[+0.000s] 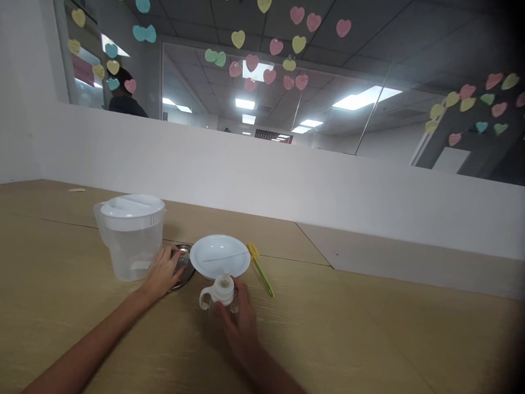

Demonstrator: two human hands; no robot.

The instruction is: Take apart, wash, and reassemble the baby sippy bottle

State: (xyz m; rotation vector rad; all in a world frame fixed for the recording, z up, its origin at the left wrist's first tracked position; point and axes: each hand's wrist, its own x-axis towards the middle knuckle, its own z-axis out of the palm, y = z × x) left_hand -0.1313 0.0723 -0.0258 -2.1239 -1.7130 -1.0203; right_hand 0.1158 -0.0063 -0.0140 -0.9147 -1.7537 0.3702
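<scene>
My right hand (243, 323) is wrapped round a baby bottle (223, 291) with a white collar, side handles and a clear nipple on top. The bottle stands upright, its lower part mostly hidden by my fingers. My left hand (164, 271) reaches over a round metal plate (189, 275), its fingers closed about a small clear cap (182, 259). Just behind the bottle is a white bowl (220, 244) with a thin straight rod (225, 256) lying across it.
A clear pitcher (135, 246) with a white lid stands left of my left hand. Right of the bowl lies a brush (262, 277) with a yellow head and green handle. Behind the wooden table (328, 339), a person (125, 96) shows through the window above the white wall.
</scene>
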